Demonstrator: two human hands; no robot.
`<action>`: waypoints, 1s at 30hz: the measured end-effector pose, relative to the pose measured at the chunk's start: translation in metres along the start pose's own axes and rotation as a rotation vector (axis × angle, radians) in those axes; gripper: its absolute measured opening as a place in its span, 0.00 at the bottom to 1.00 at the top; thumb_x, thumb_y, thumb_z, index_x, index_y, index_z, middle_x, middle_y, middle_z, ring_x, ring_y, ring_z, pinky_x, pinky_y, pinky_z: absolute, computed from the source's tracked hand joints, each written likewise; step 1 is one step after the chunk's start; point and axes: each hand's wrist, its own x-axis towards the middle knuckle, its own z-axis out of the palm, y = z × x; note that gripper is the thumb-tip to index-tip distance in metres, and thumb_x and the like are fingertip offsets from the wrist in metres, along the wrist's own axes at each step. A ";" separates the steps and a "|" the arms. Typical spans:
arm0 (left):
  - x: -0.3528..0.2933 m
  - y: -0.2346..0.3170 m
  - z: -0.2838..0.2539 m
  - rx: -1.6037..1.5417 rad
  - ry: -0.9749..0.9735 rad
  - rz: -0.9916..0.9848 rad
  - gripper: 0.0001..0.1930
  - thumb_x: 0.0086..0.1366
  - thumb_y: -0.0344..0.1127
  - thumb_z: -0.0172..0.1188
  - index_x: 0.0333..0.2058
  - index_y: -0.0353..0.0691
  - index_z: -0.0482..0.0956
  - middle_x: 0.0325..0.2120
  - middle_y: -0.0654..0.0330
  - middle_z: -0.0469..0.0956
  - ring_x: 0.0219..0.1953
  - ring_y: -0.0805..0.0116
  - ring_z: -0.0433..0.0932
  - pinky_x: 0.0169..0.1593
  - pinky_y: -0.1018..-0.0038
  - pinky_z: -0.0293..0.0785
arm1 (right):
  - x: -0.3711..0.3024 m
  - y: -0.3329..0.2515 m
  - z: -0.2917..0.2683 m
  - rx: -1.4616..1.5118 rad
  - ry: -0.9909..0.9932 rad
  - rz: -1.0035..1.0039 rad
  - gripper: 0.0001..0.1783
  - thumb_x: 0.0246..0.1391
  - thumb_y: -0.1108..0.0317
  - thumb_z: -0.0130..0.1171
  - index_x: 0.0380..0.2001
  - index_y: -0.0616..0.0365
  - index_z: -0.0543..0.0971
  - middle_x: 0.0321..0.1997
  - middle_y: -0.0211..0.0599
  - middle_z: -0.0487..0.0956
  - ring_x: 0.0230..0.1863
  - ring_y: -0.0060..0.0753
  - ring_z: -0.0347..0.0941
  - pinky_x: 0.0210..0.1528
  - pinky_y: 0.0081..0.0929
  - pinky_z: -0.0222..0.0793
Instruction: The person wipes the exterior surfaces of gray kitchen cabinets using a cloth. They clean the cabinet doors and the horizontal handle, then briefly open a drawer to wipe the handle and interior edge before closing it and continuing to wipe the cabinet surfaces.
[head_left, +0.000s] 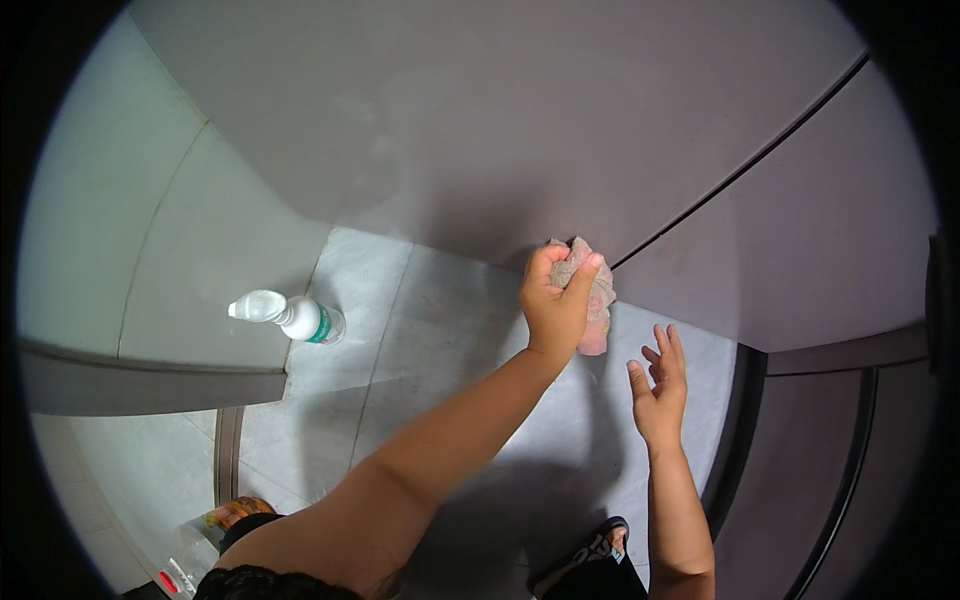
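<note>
A crumpled pinkish-grey cloth [594,318] is bunched in my left hand [556,312], whose fingers are wrapped round it. That hand reaches up to the lower part of a grey cabinet panel [480,130], close to the dark gap between two panels. Whether the cloth presses on the panel I cannot tell. Off to the right, my right hand [661,392] hangs in the air with its fingers apart and nothing in it. On the floor at the left stands a white spray bottle [303,318] with a green label, beside the pale wall.
Light tiles cover the floor [375,300]. A large clear plastic bottle [197,545] with a red cap is at the lower left, near a door frame [228,455]. More dark panels [815,450] rise at the right. My foot in a black sandal [612,540] shows below.
</note>
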 end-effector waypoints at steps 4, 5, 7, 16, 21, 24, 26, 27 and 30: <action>-0.017 -0.047 0.003 0.202 0.065 -0.219 0.14 0.60 0.36 0.69 0.40 0.37 0.75 0.32 0.62 0.78 0.35 0.76 0.75 0.39 0.75 0.74 | 0.008 -0.011 -0.004 -0.036 0.001 0.001 0.33 0.58 0.74 0.61 0.66 0.51 0.66 0.75 0.43 0.55 0.59 0.40 0.72 0.52 0.30 0.73; -0.018 -0.057 -0.007 0.172 0.071 -0.312 0.14 0.60 0.36 0.69 0.40 0.37 0.76 0.32 0.62 0.78 0.35 0.77 0.75 0.39 0.75 0.74 | 0.006 -0.016 0.003 -0.013 -0.004 0.024 0.33 0.58 0.74 0.60 0.66 0.51 0.66 0.75 0.43 0.55 0.59 0.40 0.72 0.53 0.31 0.73; -0.015 -0.044 -0.022 -0.015 0.077 -0.500 0.14 0.60 0.36 0.69 0.39 0.36 0.76 0.33 0.63 0.78 0.36 0.77 0.75 0.39 0.76 0.74 | 0.008 -0.016 0.005 0.029 0.010 0.024 0.32 0.58 0.73 0.60 0.66 0.51 0.66 0.74 0.43 0.55 0.60 0.40 0.71 0.57 0.33 0.70; -0.014 -0.025 0.001 0.107 -0.050 -0.276 0.14 0.56 0.37 0.70 0.36 0.37 0.79 0.34 0.55 0.81 0.36 0.70 0.78 0.41 0.72 0.76 | 0.019 0.033 0.002 0.315 0.169 0.350 0.28 0.61 0.70 0.59 0.64 0.60 0.67 0.67 0.44 0.68 0.61 0.38 0.69 0.58 0.33 0.68; -0.020 -0.047 -0.034 -0.038 0.043 -0.584 0.13 0.63 0.36 0.62 0.42 0.36 0.73 0.37 0.55 0.78 0.36 0.62 0.79 0.38 0.63 0.80 | 0.019 0.015 0.009 0.502 0.172 0.539 0.30 0.63 0.63 0.57 0.65 0.59 0.66 0.66 0.44 0.67 0.62 0.38 0.68 0.58 0.38 0.68; -0.012 -0.015 -0.042 -0.159 0.000 -0.793 0.17 0.65 0.35 0.59 0.49 0.34 0.71 0.45 0.52 0.75 0.41 0.60 0.79 0.43 0.63 0.79 | 0.013 0.017 0.016 0.641 0.203 0.654 0.28 0.63 0.59 0.57 0.63 0.58 0.67 0.62 0.39 0.69 0.61 0.37 0.66 0.59 0.40 0.67; 0.001 0.025 -0.039 -0.193 -0.116 -0.843 0.19 0.66 0.34 0.57 0.53 0.33 0.70 0.49 0.50 0.74 0.44 0.60 0.78 0.46 0.64 0.78 | 0.013 0.020 0.020 0.760 0.236 0.749 0.25 0.63 0.56 0.57 0.59 0.56 0.69 0.59 0.35 0.69 0.58 0.35 0.66 0.59 0.40 0.66; 0.007 0.038 -0.039 -0.172 -0.199 -0.827 0.19 0.66 0.33 0.56 0.54 0.34 0.70 0.50 0.50 0.73 0.45 0.60 0.78 0.47 0.64 0.78 | 0.012 0.014 0.020 0.756 0.218 0.722 0.25 0.63 0.55 0.57 0.59 0.55 0.70 0.59 0.35 0.69 0.57 0.35 0.66 0.58 0.40 0.65; 0.013 0.085 -0.037 0.072 -0.551 -0.780 0.21 0.65 0.31 0.56 0.56 0.35 0.70 0.51 0.52 0.72 0.52 0.61 0.73 0.54 0.64 0.73 | 0.005 -0.010 0.025 0.785 0.111 0.613 0.28 0.63 0.48 0.55 0.60 0.49 0.69 0.60 0.33 0.69 0.58 0.34 0.64 0.58 0.40 0.65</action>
